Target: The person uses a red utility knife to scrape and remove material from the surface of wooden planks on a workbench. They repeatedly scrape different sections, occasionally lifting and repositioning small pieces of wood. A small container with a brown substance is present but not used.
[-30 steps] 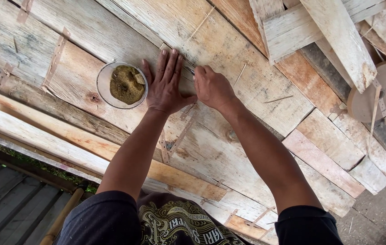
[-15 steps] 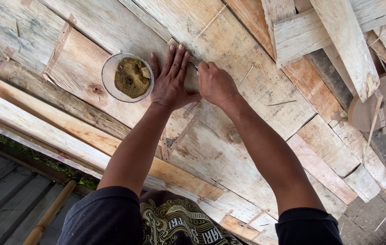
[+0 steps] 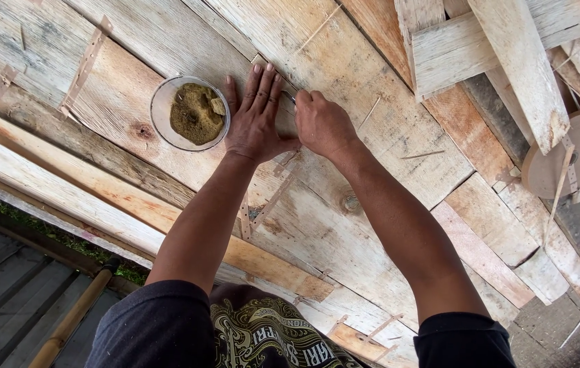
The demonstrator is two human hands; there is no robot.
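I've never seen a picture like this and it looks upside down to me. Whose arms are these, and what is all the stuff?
The camera sits on a person's head and looks down, so you see that person's own two arms. The left hand lies flat, fingers spread, on a rough wooden plank surface. The right hand is curled into a fist beside it, pinching something small and thin; I can't tell what. Next to the left hand stands a round clear dish with olive-brown paste or powder inside. On the right are loose wood offcuts and a round wooden disc. Thin wooden slivers lie scattered about.
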